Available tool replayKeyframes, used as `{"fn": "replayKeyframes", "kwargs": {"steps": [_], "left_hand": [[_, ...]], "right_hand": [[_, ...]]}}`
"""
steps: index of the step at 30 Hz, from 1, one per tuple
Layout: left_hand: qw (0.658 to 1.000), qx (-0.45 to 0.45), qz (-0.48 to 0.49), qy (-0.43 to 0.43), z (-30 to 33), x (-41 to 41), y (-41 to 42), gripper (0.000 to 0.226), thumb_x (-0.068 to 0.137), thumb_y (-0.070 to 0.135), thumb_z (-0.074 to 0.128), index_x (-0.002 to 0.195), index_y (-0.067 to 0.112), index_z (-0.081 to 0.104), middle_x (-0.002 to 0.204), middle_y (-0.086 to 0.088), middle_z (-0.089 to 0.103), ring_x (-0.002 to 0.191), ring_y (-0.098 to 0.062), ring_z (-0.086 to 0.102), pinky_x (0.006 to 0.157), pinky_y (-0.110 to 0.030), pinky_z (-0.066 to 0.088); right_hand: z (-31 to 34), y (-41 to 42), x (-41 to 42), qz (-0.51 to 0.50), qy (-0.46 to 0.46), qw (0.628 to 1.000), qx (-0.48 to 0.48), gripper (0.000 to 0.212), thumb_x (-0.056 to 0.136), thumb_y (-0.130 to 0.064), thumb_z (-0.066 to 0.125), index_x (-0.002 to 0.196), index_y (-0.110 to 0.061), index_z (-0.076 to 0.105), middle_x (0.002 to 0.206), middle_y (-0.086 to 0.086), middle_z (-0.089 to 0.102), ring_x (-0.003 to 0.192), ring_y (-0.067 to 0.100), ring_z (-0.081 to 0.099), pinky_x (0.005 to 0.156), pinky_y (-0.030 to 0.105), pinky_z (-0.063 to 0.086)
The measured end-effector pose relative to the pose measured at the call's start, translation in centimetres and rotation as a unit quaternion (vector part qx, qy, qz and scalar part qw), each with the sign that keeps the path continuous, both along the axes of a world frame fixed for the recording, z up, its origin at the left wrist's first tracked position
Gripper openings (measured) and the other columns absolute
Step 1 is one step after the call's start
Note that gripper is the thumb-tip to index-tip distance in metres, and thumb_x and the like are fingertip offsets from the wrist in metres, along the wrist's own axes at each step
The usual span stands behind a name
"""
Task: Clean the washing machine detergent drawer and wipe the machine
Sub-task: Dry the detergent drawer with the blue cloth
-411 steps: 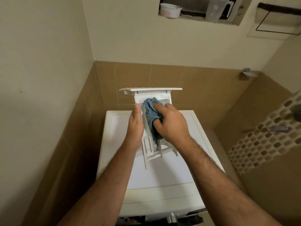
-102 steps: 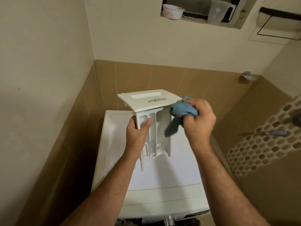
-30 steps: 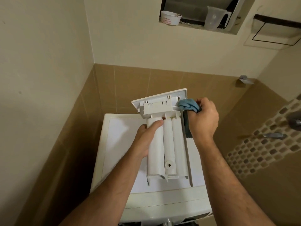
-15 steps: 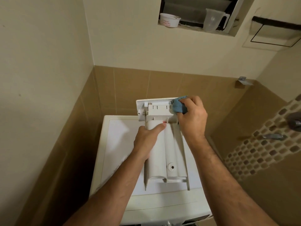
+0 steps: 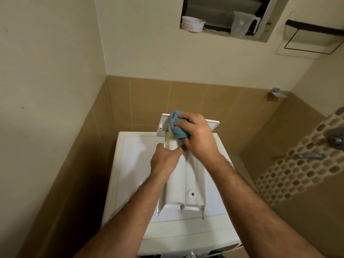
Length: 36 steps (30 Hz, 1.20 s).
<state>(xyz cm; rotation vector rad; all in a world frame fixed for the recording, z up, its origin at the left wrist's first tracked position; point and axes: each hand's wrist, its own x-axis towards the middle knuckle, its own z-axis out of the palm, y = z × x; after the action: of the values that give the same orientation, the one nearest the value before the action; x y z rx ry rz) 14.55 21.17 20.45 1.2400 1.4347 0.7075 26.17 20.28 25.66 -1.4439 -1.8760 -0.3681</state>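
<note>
Fingers [image 5: 183,125] of the right hand [image 5: 197,135] bunch the blue cloth [image 5: 176,127] against the upturned detergent drawer's [image 5: 183,183] far end, while the left hand [image 5: 165,161] grips it steady above the washing machine [image 5: 130,157]

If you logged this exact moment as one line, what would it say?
left hand grips detergent drawer, underside up | right hand presses blue cloth near front panel | over washing machine
</note>
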Motion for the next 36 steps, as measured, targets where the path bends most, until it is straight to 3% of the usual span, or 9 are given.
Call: {"fn": "replayKeyframes", "kwargs": {"steps": [3, 9, 16, 21, 24, 27, 30, 32, 36], "left_hand": [[0.999, -0.001, 0.035, -0.036, 0.4, -0.6, 0.2, 0.068, 0.062, 0.068, 0.073, 0.111, 0.024, 0.054, 0.097, 0.007, 0.064, 0.088, -0.016, 0.06, 0.066, -0.03, 0.045], [1.0, 0.011, 0.026, 0.002, 0.6, -0.7, 0.3, 0.08, 0.06, 0.072, 0.072, 0.119, 0.022, 0.053, 0.108, 0.003, 0.064, 0.098, -0.023, 0.06, 0.076, -0.033, 0.048], [0.994, 0.023, -0.034, 0.098, 1.3, 0.3, -0.3, 0.061, 0.07, 0.065, 0.066, 0.11, 0.021, 0.049, 0.098, 0.0, 0.064, 0.087, -0.025, 0.059, 0.064, -0.032, 0.045], [0.981, 0.068, -0.079, 0.165, 1.1, 0.3, -0.3, 0.034, 0.081, 0.047, 0.049, 0.108, 0.026, 0.052, 0.102, 0.0, 0.067, 0.089, -0.026, 0.061, 0.069, -0.031, 0.046], [0.97, 0.092, -0.075, 0.21, 1.0, 0.0, -0.4, 0.042, 0.087, 0.044, 0.049, 0.124, 0.025, 0.045, 0.113, -0.001, 0.065, 0.104, -0.03, 0.061, 0.073, -0.031, 0.04], [0.966, 0.113, -0.07, 0.22, 0.7, -0.1, -1.2, 0.048, 0.087, 0.044, 0.052, 0.13, 0.024, 0.042, 0.112, -0.001, 0.066, 0.105, -0.03, 0.062, 0.072, -0.031, 0.04], [0.963, 0.128, -0.051, 0.23, 0.5, -0.3, -1.5, 0.048, 0.087, 0.042, 0.054, 0.129, 0.02, 0.043, 0.113, -0.003, 0.066, 0.105, -0.03, 0.063, 0.072, -0.031, 0.041], [0.961, 0.143, -0.043, 0.234, 0.9, -0.5, -1.4, 0.048, 0.087, 0.042, 0.055, 0.128, 0.019, 0.043, 0.114, -0.004, 0.066, 0.106, -0.031, 0.062, 0.073, -0.031, 0.041], [0.966, 0.139, -0.035, 0.216, 1.7, -0.7, -0.9, 0.059, 0.081, 0.047, 0.066, 0.13, 0.024, 0.045, 0.115, -0.003, 0.066, 0.107, -0.03, 0.062, 0.072, -0.031, 0.042]], "right_hand": [[0.0, -0.2, 2.4, -0.074, 0.02, 0.997, -0.011, 0.023, 0.074, -0.013, 0.072, 0.097, -0.008, 0.078, 0.11, 0.013, 0.069, 0.095, 0.034, 0.061, 0.084, 0.03, 0.043], [0.3, -0.7, 3.4, -0.172, 0.09, 0.978, -0.072, 0.031, 0.073, 0.003, 0.065, 0.099, -0.008, 0.077, 0.104, 0.009, 0.062, 0.095, 0.033, 0.058, 0.074, 0.041, 0.054], [1.0, -0.9, -1.3, -0.115, 0.137, 0.984, -0.019, 0.035, 0.073, 0.001, 0.062, 0.106, -0.005, 0.074, 0.102, 0.013, 0.058, 0.094, 0.029, 0.057, 0.08, 0.034, 0.05], [0.8, -0.5, -3.1, -0.033, 0.021, 0.999, 0.007, 0.029, 0.067, 0.008, 0.055, 0.088, 0.002, 0.073, 0.102, 0.017, 0.066, 0.089, 0.033, 0.062, 0.074, 0.034, 0.051], [-0.6, -0.1, -3.0, -0.02, -0.081, 0.995, -0.057, 0.014, 0.071, 0.001, 0.071, 0.08, -0.009, 0.073, 0.094, 0.005, 0.068, 0.08, 0.026, 0.061, 0.067, 0.025, 0.043], [-1.1, 0.2, -3.2, -0.076, -0.137, 0.979, -0.134, 0.019, 0.065, -0.008, 0.079, 0.078, -0.021, 0.075, 0.083, -0.006, 0.065, 0.071, 0.017, 0.06, 0.057, 0.023, 0.035], [-0.6, 0.3, -4.0, -0.113, -0.147, 0.969, -0.165, 0.023, 0.066, -0.008, 0.075, 0.083, -0.025, 0.075, 0.084, -0.008, 0.063, 0.068, 0.015, 0.061, 0.053, 0.023, 0.034], [0.1, -0.1, -4.0, -0.114, -0.107, 0.976, -0.151, 0.018, 0.069, -0.011, 0.069, 0.083, -0.019, 0.074, 0.092, -0.006, 0.068, 0.074, 0.018, 0.064, 0.053, 0.024, 0.038], [1.0, -1.5, -3.2, -0.092, -0.027, 0.989, -0.113, 0.035, 0.07, -0.01, 0.048, 0.091, -0.007, 0.075, 0.113, 0.005, 0.071, 0.088, 0.028, 0.067, 0.059, 0.033, 0.051]]}}
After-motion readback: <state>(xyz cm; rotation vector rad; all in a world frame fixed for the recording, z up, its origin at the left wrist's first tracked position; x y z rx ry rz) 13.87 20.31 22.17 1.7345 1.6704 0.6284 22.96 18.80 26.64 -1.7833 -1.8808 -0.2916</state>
